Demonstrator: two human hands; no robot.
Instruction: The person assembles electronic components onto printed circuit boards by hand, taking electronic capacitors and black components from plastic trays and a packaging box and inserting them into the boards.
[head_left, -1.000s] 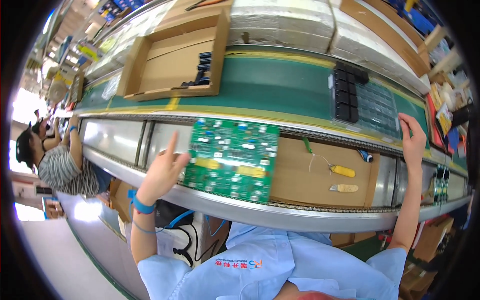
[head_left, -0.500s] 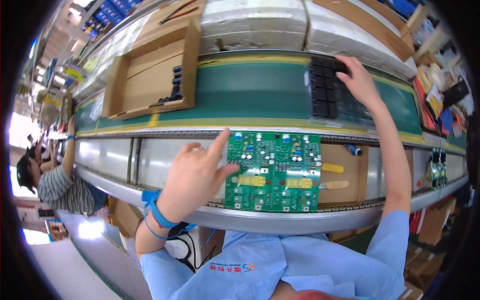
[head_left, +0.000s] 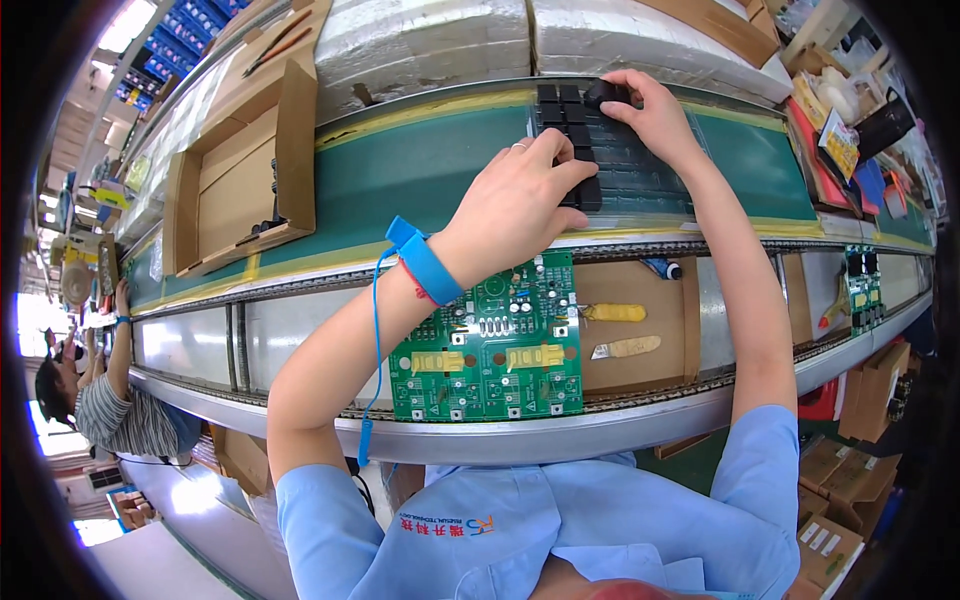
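Observation:
A clear plastic tray (head_left: 645, 195) holding black rectangular blocks (head_left: 575, 112) in rows lies on the green belt; I cannot tell which component they are. At its far edge, my right hand (head_left: 650, 112) pinches one black block between thumb and fingers, tilted against its neighbours. My left hand (head_left: 525, 195) reaches over the tray's near left side, thumb and forefinger closed around another block (head_left: 586, 193). A blue wrist strap with a cord circles my left wrist. Below my left forearm lies a green circuit board (head_left: 485, 380) with mounted parts, its upper left hidden.
A cardboard box (head_left: 295, 150) with black parts stands left on the belt. Right of the board, a cardboard tray (head_left: 640, 370) holds two yellow-wrapped tools (head_left: 618, 313). Another board (head_left: 862, 290) stands on the rail at right. White foam blocks (head_left: 425, 50) line the far side. A co-worker (head_left: 125, 400) works at left.
My left hand has moved from the board's left edge up and right to the tray. My right hand has closed on a black block. The whole view has shifted.

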